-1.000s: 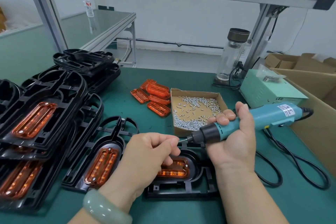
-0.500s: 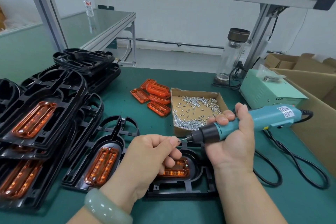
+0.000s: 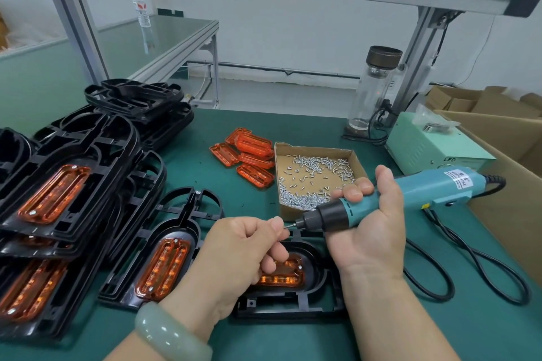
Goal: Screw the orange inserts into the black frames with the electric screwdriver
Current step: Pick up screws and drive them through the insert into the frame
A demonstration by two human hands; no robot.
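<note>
Your right hand [image 3: 369,231] is wrapped around the electric screwdriver [image 3: 410,193], and its bit meets your left hand [image 3: 240,255], whose curled fingers pinch a screw [image 3: 284,226] at the tip. Below them lies the black frame [image 3: 293,302] with its orange insert [image 3: 281,277]. The cardboard box [image 3: 312,148] behind holds loose screws [image 3: 302,199].

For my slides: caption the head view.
Left hand pinches the tip of the electric screwdriver gripped by the right hand.

4 loose orange inserts [image 3: 254,175], 1 electric screwdriver [image 3: 425,191], 1 box of screws [image 3: 313,151], 1 glass bottle [image 3: 375,91]
</note>
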